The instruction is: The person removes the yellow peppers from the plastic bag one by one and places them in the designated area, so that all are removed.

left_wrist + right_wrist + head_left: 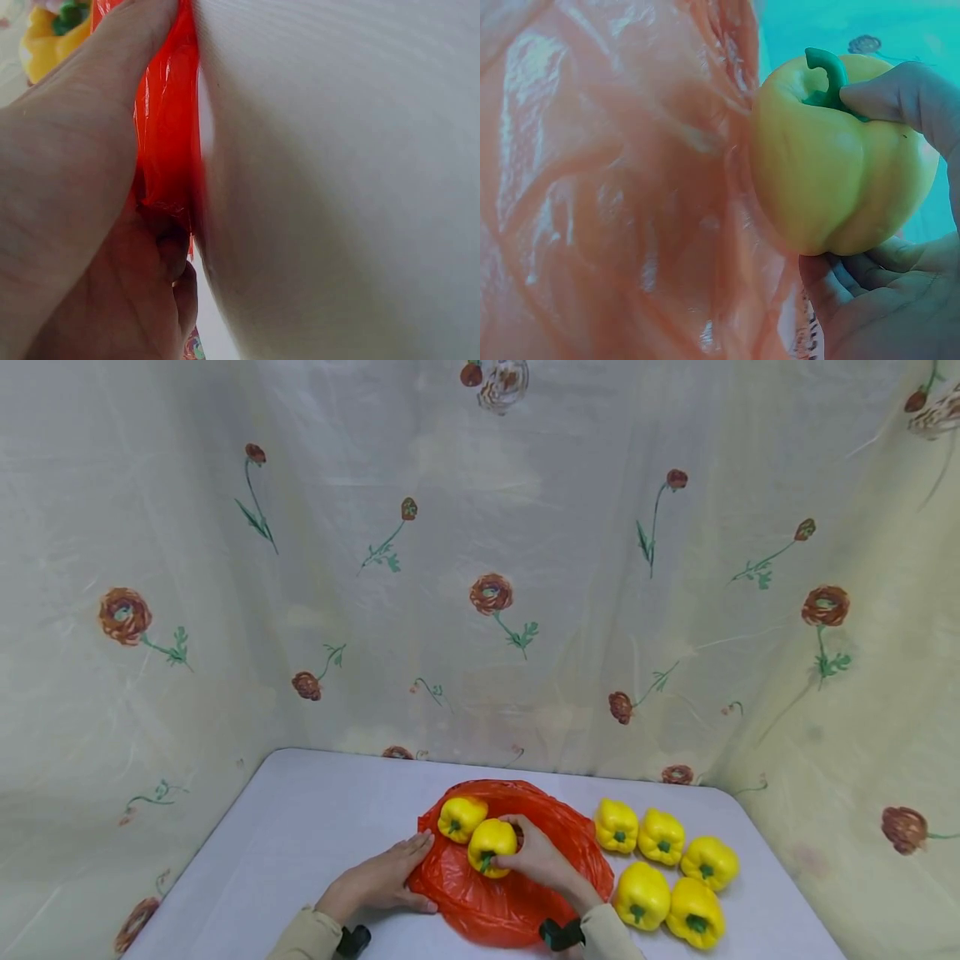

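Observation:
A red plastic bag point(510, 893) lies spread on the table, its mouth open. Inside its left part sits one yellow bell pepper point(461, 817). My right hand point(542, 860) holds another yellow bell pepper point(491, 843) beside it over the bag. In the right wrist view, the thumb presses near this pepper's green stem point(831, 79) and the fingers support it from the other side. My left hand point(386, 875) rests against the bag's left edge, thumb spread apart from the fingers. The left wrist view shows red plastic point(169, 120) against that hand.
Several more yellow bell peppers point(641, 896) stand in two rows on the table right of the bag. The white table point(315, 810) extends left of the bag. A flower-patterned curtain point(570, 635) hangs behind and along both sides.

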A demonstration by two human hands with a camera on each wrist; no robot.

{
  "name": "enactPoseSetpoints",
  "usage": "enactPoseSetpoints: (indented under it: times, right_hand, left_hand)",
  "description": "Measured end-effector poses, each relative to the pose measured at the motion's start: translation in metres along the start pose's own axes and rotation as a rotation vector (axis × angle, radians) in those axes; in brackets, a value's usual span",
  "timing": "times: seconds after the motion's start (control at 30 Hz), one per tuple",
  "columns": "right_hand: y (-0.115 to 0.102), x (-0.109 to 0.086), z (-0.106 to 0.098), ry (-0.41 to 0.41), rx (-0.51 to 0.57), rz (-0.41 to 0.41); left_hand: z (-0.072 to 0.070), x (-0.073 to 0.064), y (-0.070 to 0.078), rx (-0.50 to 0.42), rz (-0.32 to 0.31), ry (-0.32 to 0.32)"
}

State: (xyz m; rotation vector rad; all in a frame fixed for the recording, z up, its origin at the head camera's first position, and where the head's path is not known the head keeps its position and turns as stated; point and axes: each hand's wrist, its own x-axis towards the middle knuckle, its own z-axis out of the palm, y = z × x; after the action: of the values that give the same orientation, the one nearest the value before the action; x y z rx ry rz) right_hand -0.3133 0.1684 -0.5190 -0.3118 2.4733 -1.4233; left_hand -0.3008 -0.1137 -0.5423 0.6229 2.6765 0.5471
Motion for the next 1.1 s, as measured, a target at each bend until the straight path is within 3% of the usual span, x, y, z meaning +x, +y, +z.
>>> enactPoseSetpoints:
  times: [0.63, 1.1]
  right_hand:
    - [-0.03, -0.025, -0.008, -0.012, -0.002, -0.027]
    - [-0.034, -0.047, -0.013, 0.017, 0.004, -0.019]
  left_hand:
    - [0.0, 0.0, 0.0, -0.012, 0.004, 0.0]
    - [-0.002, -0.003, 0.004, -0.001, 0.011, 0.0]
